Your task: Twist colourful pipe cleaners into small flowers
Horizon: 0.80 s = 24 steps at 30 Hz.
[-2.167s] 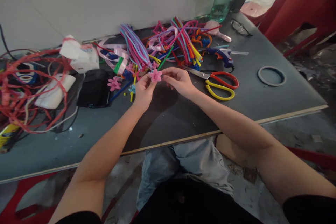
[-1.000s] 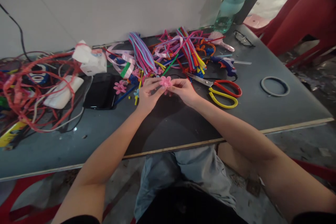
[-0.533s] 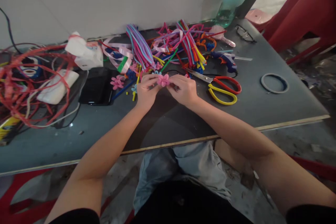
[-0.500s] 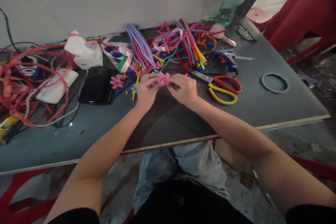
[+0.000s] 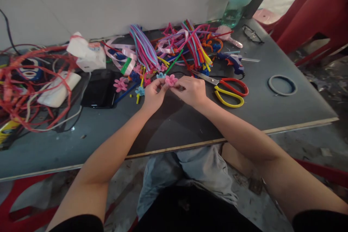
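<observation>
A small pink flower (image 5: 171, 79) made of fuzzy wire is pinched between my left hand (image 5: 152, 94) and my right hand (image 5: 190, 90), just above the grey table (image 5: 174, 123). Both hands' fingertips close on it from either side. Another pink flower (image 5: 120, 84) and a small blue flower (image 5: 140, 91) lie on the table to the left of my left hand. Behind my hands is a heap of coloured fuzzy wires (image 5: 176, 45).
Red-and-yellow scissors (image 5: 227, 88) lie right of my right hand, a blue glue gun (image 5: 231, 61) behind them. A grey ring (image 5: 281, 85) sits far right. A black phone (image 5: 99, 88), white box (image 5: 87, 54) and tangled red cord (image 5: 24, 87) are at left; a green bottle (image 5: 239, 0) stands behind.
Both hands have kept hold of the pink flower and worked it between their fingers, shifting slightly. The view wobbled; nothing else on the table moved.
</observation>
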Each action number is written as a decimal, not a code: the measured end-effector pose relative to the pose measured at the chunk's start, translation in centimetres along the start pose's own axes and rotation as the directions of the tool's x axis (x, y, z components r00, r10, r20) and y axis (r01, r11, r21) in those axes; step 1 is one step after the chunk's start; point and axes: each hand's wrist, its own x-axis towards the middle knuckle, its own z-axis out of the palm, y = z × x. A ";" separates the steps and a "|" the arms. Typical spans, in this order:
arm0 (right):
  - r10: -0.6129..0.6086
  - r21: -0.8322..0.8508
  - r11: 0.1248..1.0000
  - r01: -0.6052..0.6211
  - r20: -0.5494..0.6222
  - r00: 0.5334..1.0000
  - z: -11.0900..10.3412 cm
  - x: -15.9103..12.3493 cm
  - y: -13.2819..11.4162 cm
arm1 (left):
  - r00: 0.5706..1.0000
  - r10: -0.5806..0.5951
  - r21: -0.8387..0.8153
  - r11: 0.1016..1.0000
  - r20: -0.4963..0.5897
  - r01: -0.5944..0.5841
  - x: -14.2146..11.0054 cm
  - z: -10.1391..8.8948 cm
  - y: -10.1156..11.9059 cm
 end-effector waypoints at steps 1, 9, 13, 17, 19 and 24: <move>0.023 0.046 0.999 -0.023 0.000 1.000 0.0 0.1 -0.1 | 1.000 -0.006 0.016 1.000 -0.008 0.006 0.0 -0.1 -0.1; 0.216 0.325 0.923 -0.206 0.006 0.976 0.7 0.2 -0.6 | 0.990 0.128 0.126 0.985 -0.060 -0.120 -0.2 -0.2 0.4; 0.244 0.338 0.912 -0.231 0.005 0.970 1.1 0.2 -0.4 | 0.981 0.167 0.209 0.967 -0.096 -0.144 -0.3 -0.2 0.3; 0.131 0.266 0.957 -0.119 -0.027 0.991 1.0 0.3 0.0 | 0.980 0.174 0.235 0.961 -0.093 -0.148 -0.2 -0.3 0.4; 0.091 0.192 0.978 -0.085 -0.023 0.996 0.9 0.4 0.3 | 0.979 0.181 0.228 0.961 -0.091 -0.157 -0.3 -0.4 0.7; 0.028 0.091 0.995 -0.031 0.033 0.999 0.5 0.5 0.5 | 0.988 0.144 0.232 0.964 -0.051 -0.129 -0.3 -0.6 1.2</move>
